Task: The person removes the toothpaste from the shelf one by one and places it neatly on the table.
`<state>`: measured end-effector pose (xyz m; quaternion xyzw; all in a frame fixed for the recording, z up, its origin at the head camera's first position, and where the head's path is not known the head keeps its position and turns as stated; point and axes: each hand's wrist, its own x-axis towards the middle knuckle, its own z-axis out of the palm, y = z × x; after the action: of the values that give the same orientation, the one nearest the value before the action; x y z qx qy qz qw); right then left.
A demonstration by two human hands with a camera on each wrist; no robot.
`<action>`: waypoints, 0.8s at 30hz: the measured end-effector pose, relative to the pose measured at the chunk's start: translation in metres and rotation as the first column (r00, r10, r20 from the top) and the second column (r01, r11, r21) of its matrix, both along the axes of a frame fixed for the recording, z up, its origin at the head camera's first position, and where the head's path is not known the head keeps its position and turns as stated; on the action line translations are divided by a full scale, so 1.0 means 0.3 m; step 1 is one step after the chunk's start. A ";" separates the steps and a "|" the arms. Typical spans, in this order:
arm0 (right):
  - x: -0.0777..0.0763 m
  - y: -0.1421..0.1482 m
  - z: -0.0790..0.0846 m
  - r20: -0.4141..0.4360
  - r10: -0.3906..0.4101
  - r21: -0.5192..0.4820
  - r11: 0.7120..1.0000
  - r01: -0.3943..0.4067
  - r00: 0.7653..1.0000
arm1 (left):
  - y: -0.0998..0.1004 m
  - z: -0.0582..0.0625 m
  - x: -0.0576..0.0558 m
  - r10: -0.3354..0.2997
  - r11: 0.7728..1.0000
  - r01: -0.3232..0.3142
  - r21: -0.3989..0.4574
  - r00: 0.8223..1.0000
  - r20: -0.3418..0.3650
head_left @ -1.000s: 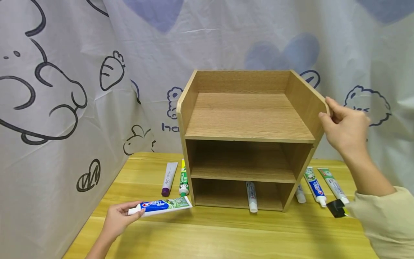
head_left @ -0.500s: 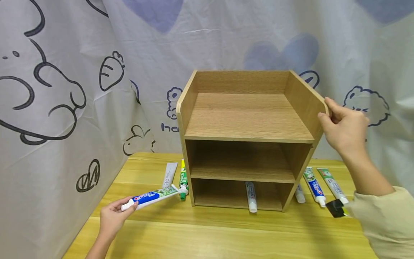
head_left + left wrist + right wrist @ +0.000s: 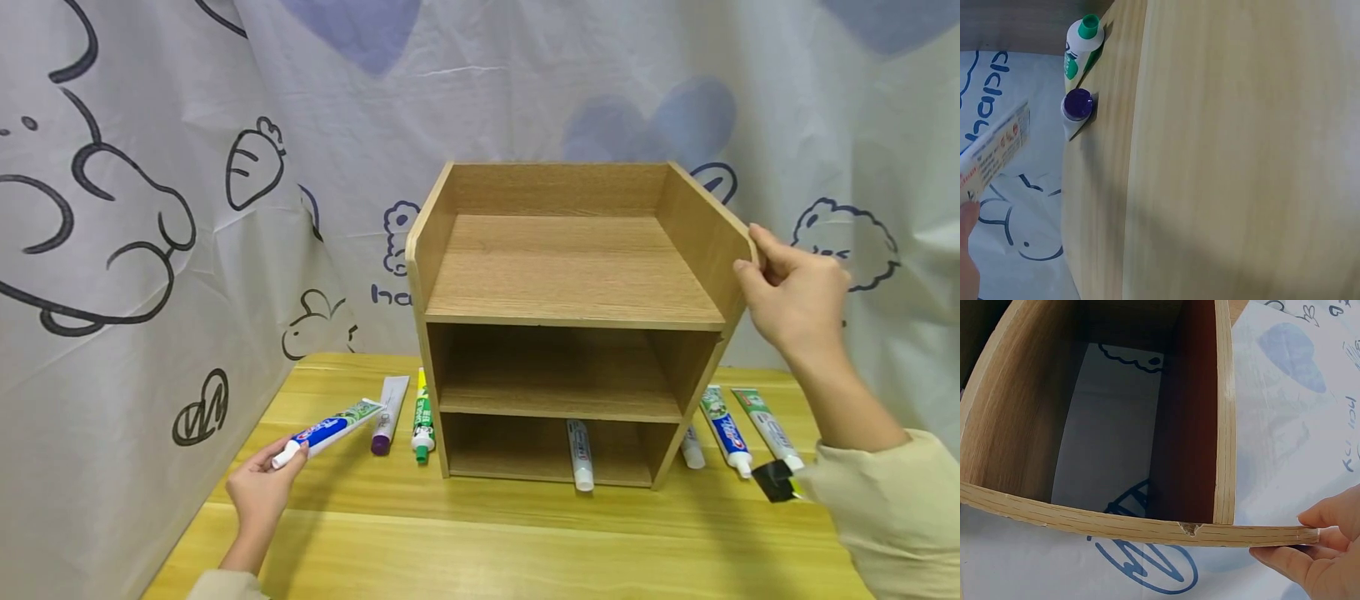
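Observation:
My left hand [image 3: 258, 490] pinches a blue, green and white toothpaste tube [image 3: 327, 428] near its white cap, holding it above the table at the left. In the left wrist view, part of that tube and a fingertip show at the left edge. Below its far end lies a pale toothpaste tube with a purple cap [image 3: 381, 443], beside a yellow and green tube [image 3: 423, 417]. My right hand [image 3: 799, 293] grips the upper front corner of the right side panel of a wooden shelf [image 3: 577, 271]. The right wrist view shows thumb and fingers on either side of that panel's edge [image 3: 1254, 535].
A white tube [image 3: 579, 454] pokes out of the shelf's bottom compartment. Right of the shelf lie a white tube [image 3: 692, 450], a blue and green tube [image 3: 726, 432] and a green and white tube [image 3: 768, 427]. A black piece [image 3: 776, 481] shows by the right sleeve. A printed curtain [image 3: 352, 108] hangs behind.
My left hand has moved left and slightly back with the toothpaste tube, whose far end has risen and swung away from the shelf. The right hand keeps its grip on the shelf.

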<state>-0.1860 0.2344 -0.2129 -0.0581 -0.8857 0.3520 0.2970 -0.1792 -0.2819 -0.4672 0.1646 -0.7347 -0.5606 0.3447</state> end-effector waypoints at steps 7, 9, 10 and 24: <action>0.021 -0.011 0.001 -0.007 -0.012 -0.005 1.000 0.012 1.000 | 0.017 0.018 -0.051 0.095 0.994 -0.095 -0.048 0.995 0.012; 0.021 -0.011 0.001 -0.019 -0.013 0.001 1.000 0.013 1.000 | 0.026 0.020 -0.068 0.116 0.991 -0.115 -0.064 0.993 0.008; 0.021 -0.011 0.001 -0.026 -0.014 0.003 1.000 0.014 1.000 | 0.028 0.021 -0.078 0.122 0.990 -0.122 -0.070 0.992 0.006; 0.021 -0.011 -0.001 -0.046 -0.003 -0.010 1.000 0.002 0.999 | 0.066 -0.003 -0.188 0.189 0.976 -0.186 -0.110 0.982 0.018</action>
<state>-0.1796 0.2310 -0.2133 -0.0525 -0.8769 0.3572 0.3174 -0.2356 -0.2620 -0.4680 0.2223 -0.7500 -0.4828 0.3937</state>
